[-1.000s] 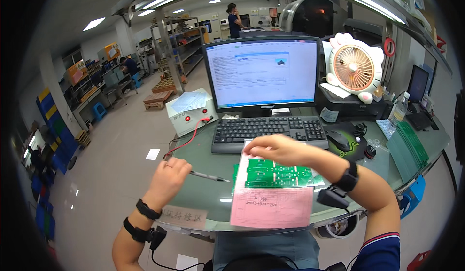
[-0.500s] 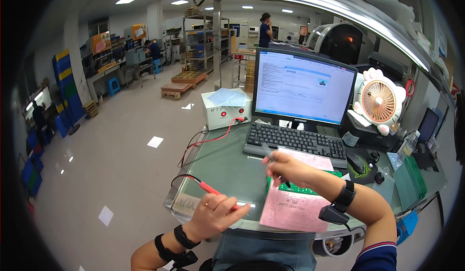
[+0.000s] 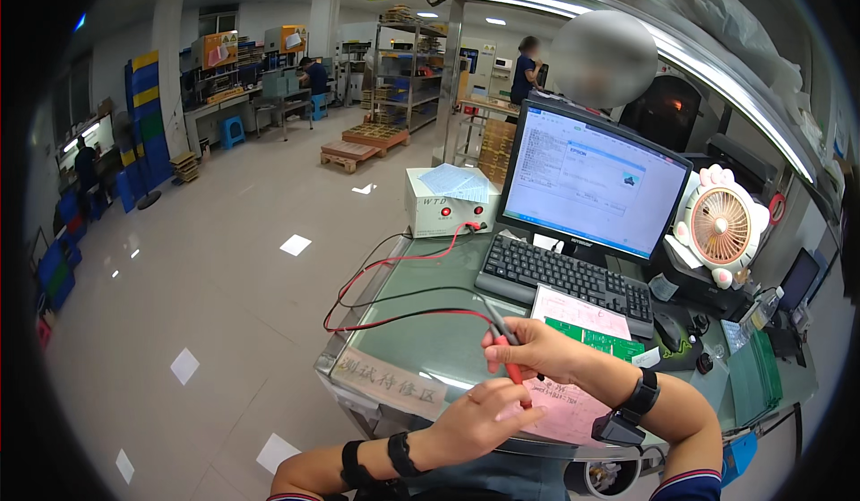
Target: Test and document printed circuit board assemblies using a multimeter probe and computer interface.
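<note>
My right hand (image 3: pixel 537 349) is closed around a dark grey test probe (image 3: pixel 495 311) and crosses over a red test probe (image 3: pixel 514 372), the two lying side by side. My left hand (image 3: pixel 479 420) is closed at the lower end of the red probe, fingers curled about it; the tip is hidden. Leads run from the probes to a white power box (image 3: pixel 443 207). Under and beyond my right hand lie green circuit boards (image 3: pixel 591 340) on pink paper sheets (image 3: pixel 569 414).
A keyboard (image 3: pixel 564 277) and monitor (image 3: pixel 596 183) stand behind the boards. To the right are a mouse (image 3: pixel 667 329), a cat-shaped fan (image 3: pixel 721 223) and stacked green sheets (image 3: pixel 757 371). A labelled strip (image 3: pixel 385 380) lines the front-left bench edge; a waste bin (image 3: pixel 602 476) stands below.
My left hand has moved right with the red probe, bringing it against my right hand and the dark probe. The leads now stretch across the bench. The view has shifted left.
</note>
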`<move>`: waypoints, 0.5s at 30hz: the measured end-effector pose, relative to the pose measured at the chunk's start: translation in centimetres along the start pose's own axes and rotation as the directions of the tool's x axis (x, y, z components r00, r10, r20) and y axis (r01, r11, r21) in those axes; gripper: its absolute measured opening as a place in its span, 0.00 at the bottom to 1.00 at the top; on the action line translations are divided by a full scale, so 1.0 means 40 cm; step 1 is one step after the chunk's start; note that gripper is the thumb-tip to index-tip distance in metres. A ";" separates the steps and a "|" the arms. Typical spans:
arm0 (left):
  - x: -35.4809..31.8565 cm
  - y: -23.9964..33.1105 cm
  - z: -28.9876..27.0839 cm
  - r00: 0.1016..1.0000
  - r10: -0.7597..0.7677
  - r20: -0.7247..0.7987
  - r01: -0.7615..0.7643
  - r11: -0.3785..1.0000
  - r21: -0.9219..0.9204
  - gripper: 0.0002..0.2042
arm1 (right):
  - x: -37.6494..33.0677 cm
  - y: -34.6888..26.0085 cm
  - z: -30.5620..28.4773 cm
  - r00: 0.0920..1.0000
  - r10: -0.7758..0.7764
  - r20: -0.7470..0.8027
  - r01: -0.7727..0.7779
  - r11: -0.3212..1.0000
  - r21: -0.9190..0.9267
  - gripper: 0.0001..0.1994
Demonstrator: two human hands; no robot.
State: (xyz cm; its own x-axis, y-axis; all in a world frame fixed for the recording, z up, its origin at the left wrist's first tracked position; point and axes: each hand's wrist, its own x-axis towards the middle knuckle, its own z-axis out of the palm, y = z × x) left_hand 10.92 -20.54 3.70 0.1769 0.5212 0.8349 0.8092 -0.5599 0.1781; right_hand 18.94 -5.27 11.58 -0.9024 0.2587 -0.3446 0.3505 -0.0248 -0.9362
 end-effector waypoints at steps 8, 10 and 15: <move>-0.017 -0.059 -0.003 0.526 -0.488 0.697 0.615 -0.348 -0.708 0.13 | -0.014 0.013 0.002 0.942 -0.326 0.075 0.294 0.699 -0.652 0.13; 0.005 -0.061 -0.009 0.516 -0.437 0.737 0.633 -0.384 -0.672 0.12 | -0.014 0.016 0.020 0.924 -0.363 0.120 0.328 0.591 -0.737 0.14; 0.002 -0.053 -0.003 0.469 -0.551 0.690 0.710 -0.228 -0.666 0.09 | -0.029 0.029 0.023 0.876 -0.480 0.043 0.351 0.574 -0.740 0.14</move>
State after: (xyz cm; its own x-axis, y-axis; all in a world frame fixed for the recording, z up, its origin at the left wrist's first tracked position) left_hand 9.13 -19.39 3.46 0.0233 0.9976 -0.0655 -0.4321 0.0691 0.8992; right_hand 20.18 -6.48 10.82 -0.9697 0.1969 0.1444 0.0701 0.7910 -0.6078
